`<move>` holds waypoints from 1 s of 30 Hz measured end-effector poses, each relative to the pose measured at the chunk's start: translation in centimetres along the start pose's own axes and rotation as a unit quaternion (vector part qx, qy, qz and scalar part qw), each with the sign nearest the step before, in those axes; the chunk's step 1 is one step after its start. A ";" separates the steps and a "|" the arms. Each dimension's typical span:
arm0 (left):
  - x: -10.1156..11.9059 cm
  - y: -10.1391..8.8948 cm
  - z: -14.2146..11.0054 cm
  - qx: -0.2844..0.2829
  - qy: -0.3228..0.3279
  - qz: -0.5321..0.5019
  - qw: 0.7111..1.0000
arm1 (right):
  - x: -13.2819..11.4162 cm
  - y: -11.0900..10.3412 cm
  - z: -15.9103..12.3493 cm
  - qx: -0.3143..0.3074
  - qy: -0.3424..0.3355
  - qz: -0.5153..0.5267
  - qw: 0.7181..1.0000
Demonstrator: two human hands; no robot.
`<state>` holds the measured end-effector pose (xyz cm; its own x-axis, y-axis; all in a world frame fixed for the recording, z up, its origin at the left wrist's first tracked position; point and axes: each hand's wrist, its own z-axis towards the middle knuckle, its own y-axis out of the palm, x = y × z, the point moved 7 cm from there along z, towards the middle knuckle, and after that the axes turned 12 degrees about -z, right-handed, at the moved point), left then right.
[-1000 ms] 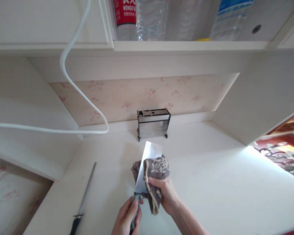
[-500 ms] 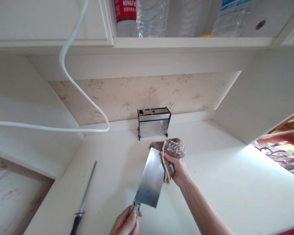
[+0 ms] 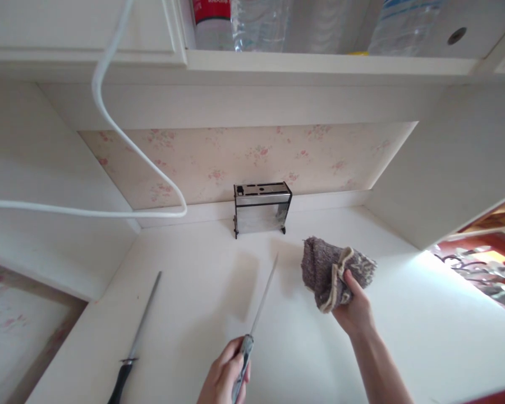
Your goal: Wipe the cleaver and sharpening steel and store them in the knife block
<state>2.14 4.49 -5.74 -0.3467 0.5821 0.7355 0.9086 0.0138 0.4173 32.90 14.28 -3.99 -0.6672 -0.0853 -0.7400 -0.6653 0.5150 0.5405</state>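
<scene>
My left hand (image 3: 228, 370) is closed round the handle of a cleaver (image 3: 264, 297), which I see nearly edge-on as a thin bright line pointing up and to the right. My right hand (image 3: 356, 308) grips a folded grey-brown cloth (image 3: 326, 269) with a pale border, thumb on top. Cloth and blade are apart, both above the white counter. To the left lies a sharpening steel (image 3: 144, 317) with a black handle, touched by neither hand.
A metal-and-black knife block (image 3: 263, 209) stands against the back of the counter (image 3: 185, 297). A white cable (image 3: 145, 160) hangs across the upper left. Overhead, a shelf (image 3: 328, 63) holds plastic bottles (image 3: 258, 25). Side panels (image 3: 429, 174) bound the space.
The cloth has come off the cleaver blade and moved right with my right hand. My left hand has turned the cleaver from broadside to edge-on.
</scene>
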 end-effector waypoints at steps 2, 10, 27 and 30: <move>0.4 1.0 0.4 0.026 0.052 0.097 0.994 | 0.0 -1.9 -0.2 0.009 -0.001 0.008 1.000; -0.8 6.2 2.3 0.064 0.196 0.398 0.894 | 0.1 -7.4 -0.6 0.001 -0.037 -0.039 0.999; -1.4 12.9 2.5 0.039 0.116 0.628 0.769 | 1.6 -9.2 -2.2 -0.005 0.046 -0.023 0.999; -2.1 13.8 2.8 0.018 0.127 0.629 0.766 | 2.7 -10.3 -2.5 -0.025 0.055 -0.062 0.996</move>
<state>16.07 5.72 -2.96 0.7795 -0.0250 0.6258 0.5648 -0.4037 -0.7197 37.10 6.66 -10.56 -0.6095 -0.2405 -0.7554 -0.7592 0.4516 0.4687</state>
